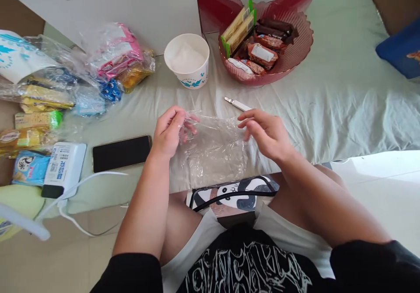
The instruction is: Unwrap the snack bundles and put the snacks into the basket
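Left hand (169, 132) pinches clear plastic bag (215, 155).
Right hand (267, 134) half-curled at bag's opposite edge; can't tell if gripping.

One head-worn camera looks forward and steeply down over the lap (197, 242) — close, with left hand (169, 131) and right hand (267, 135) mid-frame.

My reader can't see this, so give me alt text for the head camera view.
A person's left hand pinches crinkled clear plastic, the right hand at its other side. Beyond are a white-handled blade, a paper tub and a pink bowl of wrapped snacks; a phone lies left.
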### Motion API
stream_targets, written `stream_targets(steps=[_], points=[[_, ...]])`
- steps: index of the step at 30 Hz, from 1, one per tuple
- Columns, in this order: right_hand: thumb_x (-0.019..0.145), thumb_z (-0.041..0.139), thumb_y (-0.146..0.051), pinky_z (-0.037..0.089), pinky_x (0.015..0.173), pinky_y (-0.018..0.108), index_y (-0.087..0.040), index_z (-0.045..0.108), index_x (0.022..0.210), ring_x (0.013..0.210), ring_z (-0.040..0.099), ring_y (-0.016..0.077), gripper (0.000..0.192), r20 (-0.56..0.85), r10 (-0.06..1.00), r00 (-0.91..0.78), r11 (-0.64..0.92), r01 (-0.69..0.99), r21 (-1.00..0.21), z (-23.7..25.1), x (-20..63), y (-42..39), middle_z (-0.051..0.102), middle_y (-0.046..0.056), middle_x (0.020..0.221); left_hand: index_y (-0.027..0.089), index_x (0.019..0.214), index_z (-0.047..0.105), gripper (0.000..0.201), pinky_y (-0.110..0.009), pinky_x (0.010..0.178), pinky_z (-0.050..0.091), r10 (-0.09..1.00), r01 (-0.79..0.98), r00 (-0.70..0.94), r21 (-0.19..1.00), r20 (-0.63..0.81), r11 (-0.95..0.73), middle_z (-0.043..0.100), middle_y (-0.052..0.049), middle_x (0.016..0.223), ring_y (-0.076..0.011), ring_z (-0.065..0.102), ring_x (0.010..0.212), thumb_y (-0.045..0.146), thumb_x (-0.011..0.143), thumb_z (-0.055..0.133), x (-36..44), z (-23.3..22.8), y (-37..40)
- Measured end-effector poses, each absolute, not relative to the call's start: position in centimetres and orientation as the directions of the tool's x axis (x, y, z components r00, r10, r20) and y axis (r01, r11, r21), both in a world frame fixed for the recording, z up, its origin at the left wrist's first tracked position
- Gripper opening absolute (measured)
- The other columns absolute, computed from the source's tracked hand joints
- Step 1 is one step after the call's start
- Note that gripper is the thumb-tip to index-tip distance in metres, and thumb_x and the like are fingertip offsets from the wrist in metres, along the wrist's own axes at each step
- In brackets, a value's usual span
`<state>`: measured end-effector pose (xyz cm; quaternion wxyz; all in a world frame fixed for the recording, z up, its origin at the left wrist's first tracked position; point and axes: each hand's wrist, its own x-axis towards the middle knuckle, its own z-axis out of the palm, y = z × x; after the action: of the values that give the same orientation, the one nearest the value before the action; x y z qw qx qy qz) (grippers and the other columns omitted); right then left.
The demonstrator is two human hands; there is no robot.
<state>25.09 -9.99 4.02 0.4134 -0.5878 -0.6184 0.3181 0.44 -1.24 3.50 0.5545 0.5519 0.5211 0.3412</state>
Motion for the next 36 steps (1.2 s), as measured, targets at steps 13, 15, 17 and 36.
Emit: stream_targets(steps=[13,15,17,36], points=[[0.075,0.085,-0.049,0.029,0.124,0.068,-0.024,0.058,0.146,0.156,0.036,0.0421,0.081,0.118,0.928,-0.352,0.355,0.744,-0.566,2.3,24.2,-10.1,0.045,0.015,0.165,0.023,0.077,0.047,0.057,-0.019,0.034,0.015,0.853,0.059,0.439,0.956,-0.282,0.286,0.070,-0.002,0.062,-0.0056,0.041,0.034,0.070,0.073,0.078,-0.1,4.9,-2.0],[0.088,0.072,-0.038,0.036,0.122,0.062,-0.023,0.067,0.134,0.148,0.049,0.0365,0.048,0.143,0.932,-0.332,0.351,0.735,-0.580,2.3,23.4,-10.1,0.054,0.013,0.158,0.022,0.076,0.049,0.057,-0.018,0.034,0.018,0.809,0.071,0.508,0.951,-0.295,0.302,0.074,-0.005,0.067,-0.0054,0.042,0.035,0.070,0.073,0.079,-0.2,5.0,-2.1],[0.095,0.057,-0.026,0.047,0.114,0.053,-0.022,0.074,0.113,0.129,0.065,0.0297,0.025,0.190,0.944,-0.269,0.329,0.726,-0.604,2.5,23.0,-10.0,0.066,0.012,0.145,0.021,0.075,0.051,0.054,-0.019,0.034,0.023,0.772,0.113,0.549,0.944,-0.320,0.311,0.075,-0.006,0.069,-0.0069,0.045,0.037,0.068,0.075,0.078,-0.3,4.8,-2.1],[0.073,0.081,-0.066,0.049,0.115,0.050,-0.034,0.047,0.146,0.143,0.053,0.0318,0.087,0.296,0.946,-0.129,0.321,0.275,-0.906,4.7,27.3,-10.5,0.056,0.009,0.152,0.024,0.101,0.068,0.047,-0.018,0.053,0.047,1.000,-0.248,0.025,0.969,0.005,0.001,0.067,0.005,0.071,-0.0077,0.059,0.056,0.032,0.062,0.093,-1.5,2.8,-0.2]])
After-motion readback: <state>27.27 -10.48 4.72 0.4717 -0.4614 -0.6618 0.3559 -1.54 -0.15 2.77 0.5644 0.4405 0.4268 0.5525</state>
